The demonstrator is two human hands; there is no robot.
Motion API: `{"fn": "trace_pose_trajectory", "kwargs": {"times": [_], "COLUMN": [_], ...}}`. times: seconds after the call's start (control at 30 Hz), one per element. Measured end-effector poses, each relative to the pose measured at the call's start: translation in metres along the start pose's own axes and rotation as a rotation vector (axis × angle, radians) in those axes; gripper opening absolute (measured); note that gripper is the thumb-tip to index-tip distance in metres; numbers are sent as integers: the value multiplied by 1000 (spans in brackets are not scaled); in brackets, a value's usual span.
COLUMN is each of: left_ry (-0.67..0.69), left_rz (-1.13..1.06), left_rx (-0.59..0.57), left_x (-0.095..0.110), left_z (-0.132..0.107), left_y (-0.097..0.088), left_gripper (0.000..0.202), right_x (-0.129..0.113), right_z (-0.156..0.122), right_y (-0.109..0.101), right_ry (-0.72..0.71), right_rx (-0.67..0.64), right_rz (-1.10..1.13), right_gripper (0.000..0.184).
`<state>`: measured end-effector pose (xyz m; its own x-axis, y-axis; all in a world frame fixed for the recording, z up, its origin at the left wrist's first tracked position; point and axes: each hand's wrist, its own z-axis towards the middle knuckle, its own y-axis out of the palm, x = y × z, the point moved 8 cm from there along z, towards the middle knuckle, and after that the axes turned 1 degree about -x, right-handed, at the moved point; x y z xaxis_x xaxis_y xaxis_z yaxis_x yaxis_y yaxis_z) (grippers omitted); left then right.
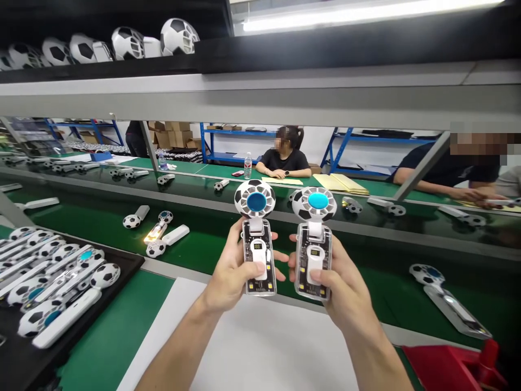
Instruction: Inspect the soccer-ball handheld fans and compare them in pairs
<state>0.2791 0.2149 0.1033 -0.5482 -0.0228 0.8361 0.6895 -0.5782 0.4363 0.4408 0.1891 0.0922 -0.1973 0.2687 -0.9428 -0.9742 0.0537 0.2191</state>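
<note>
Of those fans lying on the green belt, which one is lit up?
The folded fan left of the left hand: its clear handle glows yellow, the others lie dark.

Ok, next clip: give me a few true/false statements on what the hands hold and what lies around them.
1. Each hand holds one football-patterned fan upright. True: left hand holds the left fan, right hand the right fan.
2. Both fans have red centres. False: both centres are blue.
3. A black tray of fans lies at the left. True.
4. The belt is blue. False: it is green.
5. Nobody sits across the belt. False: a seated person faces it.
</note>
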Motion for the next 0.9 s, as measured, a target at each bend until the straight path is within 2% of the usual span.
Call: {"fn": "trace_pose_trajectory", "kwargs": {"times": [0.17, 0.37, 0.6, 0.8, 0.9], "left_ry": [7, 10, -45, -44, -71], "left_rz": [18, 13, 27, 1, -15], "left_rx": [10, 17, 29, 60, 60], "left_x": [-3, -6, -2, 0, -2], "left_z": [2, 3, 0, 0, -1], "left_y": [-4, -5, -6, -8, -7], "left_gripper": [71, 70, 73, 78, 74], "right_x": [6, 11, 12, 8, 6], "right_z": [5, 7, 8, 9, 8], "right_y": [0, 11, 9, 4, 4], "right_ry": [13, 22, 45, 13, 18], "right_rx": [-24, -87, -152, -111, -89], "right_rz": [6, 37, 49, 51, 37], "right_gripper": [57, 52, 55, 60, 56]}}
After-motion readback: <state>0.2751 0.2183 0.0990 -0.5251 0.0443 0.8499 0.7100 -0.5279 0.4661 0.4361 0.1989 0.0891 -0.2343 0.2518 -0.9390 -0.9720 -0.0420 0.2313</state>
